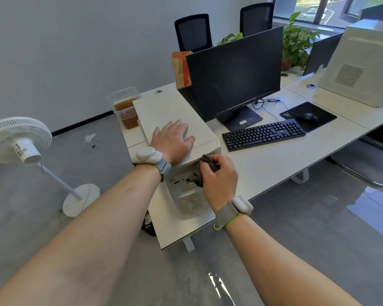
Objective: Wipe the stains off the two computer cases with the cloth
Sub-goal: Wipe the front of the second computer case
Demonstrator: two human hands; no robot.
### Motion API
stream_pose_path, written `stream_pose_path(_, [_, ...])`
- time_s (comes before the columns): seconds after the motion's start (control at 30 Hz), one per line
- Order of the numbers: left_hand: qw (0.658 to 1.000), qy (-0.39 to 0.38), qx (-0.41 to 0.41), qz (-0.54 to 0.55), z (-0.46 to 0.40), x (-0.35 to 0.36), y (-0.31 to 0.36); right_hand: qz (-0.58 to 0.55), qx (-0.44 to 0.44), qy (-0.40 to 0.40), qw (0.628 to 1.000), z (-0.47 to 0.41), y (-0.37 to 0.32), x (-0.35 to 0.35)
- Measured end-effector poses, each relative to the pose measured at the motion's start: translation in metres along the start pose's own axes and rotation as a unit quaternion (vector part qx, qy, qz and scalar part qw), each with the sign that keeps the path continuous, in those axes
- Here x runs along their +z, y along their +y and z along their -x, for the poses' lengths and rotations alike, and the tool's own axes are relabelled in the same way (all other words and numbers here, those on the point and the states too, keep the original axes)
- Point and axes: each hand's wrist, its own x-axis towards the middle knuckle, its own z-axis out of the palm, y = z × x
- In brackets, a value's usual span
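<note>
- One head-worn, wide-angle view looks forward and down from above the desk's [274, 164] near corner.
- It sits close: both forearms reach in from the bottom edge.

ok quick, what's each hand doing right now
Left hand: open, fingers flat on top of the near computer case.
Right hand: closed around the cloth, pressing it on the case's front.

White desk [274, 164] on grey floor [42, 217], two black chairs [192, 32] by window [318, 9].
</note>
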Motion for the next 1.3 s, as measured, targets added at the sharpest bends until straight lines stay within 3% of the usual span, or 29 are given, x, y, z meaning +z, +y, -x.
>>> stream_pose_path(0.17, [1.000, -0.004, 0.002, 0.005, 0.000, -0.002, 0.002, 0.053, 0.084, -0.065, 0.993, 0.006, 0.013, 0.005])
stream_pose_path(0.37, [1.000, 0.000, 0.000, 0.004, 0.000, -0.003, 0.001, -0.060, 0.092, 0.010, 0.994, 0.012, -0.003, 0.015])
stream_pose_path(0.5, [1.000, 0.001, 0.002, 0.008, 0.002, -0.004, 0.002, 0.001, 0.139, -0.077, 0.987, 0.011, 0.006, 0.013])
stream_pose_path(0.67, [1.000, -0.004, -0.004, 0.015, 0.002, -0.004, 0.003, -0.095, 0.125, 0.013, 0.987, 0.017, -0.011, 0.016])
stream_pose_path(0.83, [1.000, -0.004, -0.002, 0.021, 0.004, -0.006, 0.004, -0.064, 0.152, -0.106, 0.981, 0.029, -0.005, 0.015])
stream_pose_path(1.0, [1.000, 0.000, -0.001, 0.022, 0.003, -0.006, 0.003, -0.199, 0.192, 0.026, 0.961, 0.027, -0.019, 0.019])
stream_pose_path(1.07, [1.000, -0.002, -0.005, 0.025, 0.004, -0.006, 0.003, -0.152, 0.145, 0.008, 0.978, 0.037, -0.021, 0.023])
stream_pose_path(1.13, [1.000, -0.005, -0.007, 0.025, 0.003, -0.005, 0.003, -0.083, 0.103, -0.058, 0.990, 0.047, -0.014, 0.025])
stream_pose_path(1.2, [1.000, -0.001, -0.003, 0.020, 0.003, -0.005, 0.003, -0.095, 0.132, -0.097, 0.982, 0.050, -0.010, 0.023])
stream_pose_path(1.3, [1.000, -0.002, -0.005, 0.025, 0.003, -0.005, 0.002, -0.166, 0.176, -0.011, 0.970, 0.044, -0.013, 0.023])
